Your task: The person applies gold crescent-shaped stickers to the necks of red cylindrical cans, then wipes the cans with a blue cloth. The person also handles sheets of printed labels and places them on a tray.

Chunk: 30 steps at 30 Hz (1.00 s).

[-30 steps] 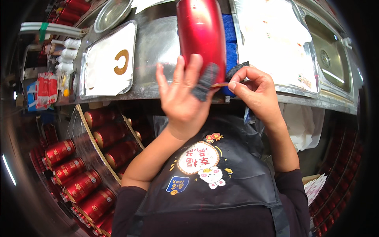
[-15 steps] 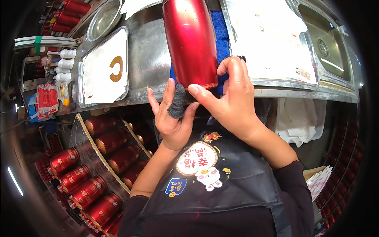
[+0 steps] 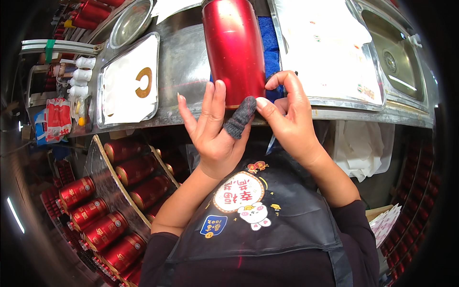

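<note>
A glossy red bottle-shaped container (image 3: 233, 52) lies on a blue cloth (image 3: 270, 40), its near end toward me. My left hand (image 3: 215, 129) is open, with a grey knitted cover (image 3: 240, 118) on its index finger. That covered fingertip rests at the container's near rim, and the other fingers spread beside it. My right hand (image 3: 292, 119) is curled at the right of the same rim, its thumb close to the grey cover. Below its palm a thin bluish pointed piece (image 3: 271, 143) sticks out. What the curled fingers hold is mostly hidden.
A tray with white sheets and a gold C-shaped piece (image 3: 143, 82) stands left on the metal table (image 3: 184, 57). A larger paper-lined tray (image 3: 330, 52) and a sink (image 3: 394, 52) are to the right. Racks of red containers (image 3: 107, 229) stand below left.
My left hand has moved right and turned, bringing its covered fingertip to the container's rim. My right hand has come slightly nearer, and the bluish pointed piece now shows beneath it.
</note>
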Each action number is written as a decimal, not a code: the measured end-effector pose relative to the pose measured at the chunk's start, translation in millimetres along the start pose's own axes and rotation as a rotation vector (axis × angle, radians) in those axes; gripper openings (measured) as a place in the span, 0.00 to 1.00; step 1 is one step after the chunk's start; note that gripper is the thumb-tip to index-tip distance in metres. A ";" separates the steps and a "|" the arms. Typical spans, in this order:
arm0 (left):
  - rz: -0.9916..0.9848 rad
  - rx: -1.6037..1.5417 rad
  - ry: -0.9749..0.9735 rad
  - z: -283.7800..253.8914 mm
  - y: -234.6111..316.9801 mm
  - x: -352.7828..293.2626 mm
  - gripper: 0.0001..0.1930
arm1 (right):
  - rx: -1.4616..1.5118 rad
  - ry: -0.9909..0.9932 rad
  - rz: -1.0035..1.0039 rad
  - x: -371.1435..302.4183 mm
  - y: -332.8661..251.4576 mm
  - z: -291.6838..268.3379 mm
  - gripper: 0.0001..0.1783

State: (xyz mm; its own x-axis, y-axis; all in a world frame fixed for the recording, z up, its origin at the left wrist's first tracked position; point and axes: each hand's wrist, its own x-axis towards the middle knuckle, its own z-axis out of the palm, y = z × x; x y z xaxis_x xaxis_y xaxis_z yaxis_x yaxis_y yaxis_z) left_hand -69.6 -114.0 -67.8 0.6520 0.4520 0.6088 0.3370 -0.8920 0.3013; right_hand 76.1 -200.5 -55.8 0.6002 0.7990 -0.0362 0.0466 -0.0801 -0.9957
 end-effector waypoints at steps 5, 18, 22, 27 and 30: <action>-0.106 -0.210 0.047 4.3 -15.9 10.8 0.24 | 0.119 -0.022 -0.073 -8.6 2.1 1.6 0.17; -0.240 -0.355 -0.008 1.5 -25.1 -34.3 0.17 | -0.468 0.251 -0.398 2.4 -6.7 40.2 0.36; -0.213 -0.349 0.020 1.8 -24.7 -34.6 0.17 | -0.444 0.241 -0.415 3.2 -6.0 39.6 0.34; -0.190 -0.328 0.014 0.5 -24.4 -30.2 0.17 | -0.424 0.211 -0.435 4.7 -2.4 33.9 0.32; -0.179 -0.326 -0.006 -3.3 -22.6 -26.8 0.17 | -0.382 0.177 -0.432 4.9 -0.7 32.0 0.30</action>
State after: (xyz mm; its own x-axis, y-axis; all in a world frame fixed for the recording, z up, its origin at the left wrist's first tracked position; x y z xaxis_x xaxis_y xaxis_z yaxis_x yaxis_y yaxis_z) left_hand -96.9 -106.0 -88.4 0.6064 0.6005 0.5212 0.2128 -0.7542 0.6212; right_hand 53.4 -177.5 -58.0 0.5856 0.6982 0.4118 0.5792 -0.0050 -0.8151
